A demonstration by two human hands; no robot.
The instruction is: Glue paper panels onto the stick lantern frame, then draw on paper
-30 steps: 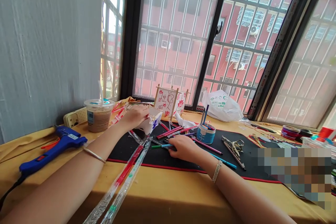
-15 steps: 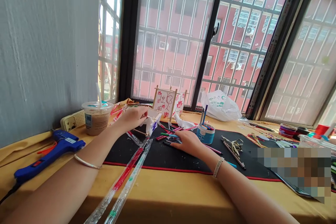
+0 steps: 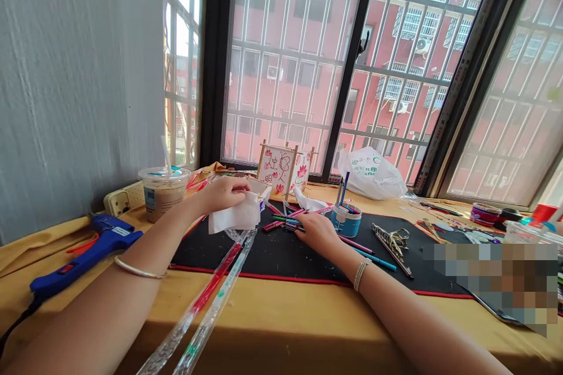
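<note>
In the head view, the left hand (image 3: 227, 193) is curled closed, pinching a white tissue (image 3: 237, 216) at its five o'clock; the right hand (image 3: 319, 233), half curled, reaches pens (image 3: 273, 225) at its ten o'clock, whether gripping one I cannot tell, the pen pot (image 3: 346, 225) at its two o'clock
</note>
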